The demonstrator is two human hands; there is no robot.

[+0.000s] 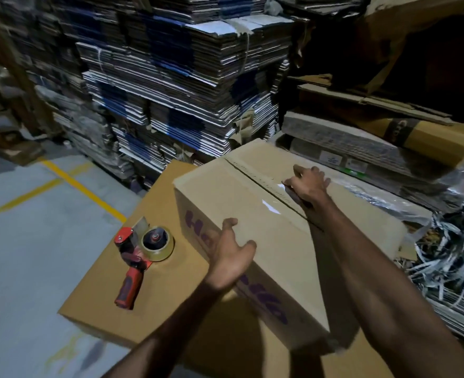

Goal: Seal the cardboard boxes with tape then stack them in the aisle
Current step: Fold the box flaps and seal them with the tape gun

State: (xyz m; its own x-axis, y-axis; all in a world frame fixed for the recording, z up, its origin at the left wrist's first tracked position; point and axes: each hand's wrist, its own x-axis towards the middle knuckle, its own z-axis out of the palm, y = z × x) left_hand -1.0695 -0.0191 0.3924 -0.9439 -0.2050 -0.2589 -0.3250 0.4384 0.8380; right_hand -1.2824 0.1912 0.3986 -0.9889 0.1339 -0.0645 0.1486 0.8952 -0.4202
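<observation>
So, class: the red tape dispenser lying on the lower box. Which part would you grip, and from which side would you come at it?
Grip the tape dispenser by its red handle, coming from the near side and above. The handle points toward the person and lies clear, while the tape roll and the cutter end face away. The left hand seems the closer one.

Purple lettering runs along the side of the cardboard box point(252, 214), beginning with a readable "H" before the left hand point(232, 257) covers the middle, while small white labels point(330, 159) on the flattened cartons behind are too blurred to read.
</observation>
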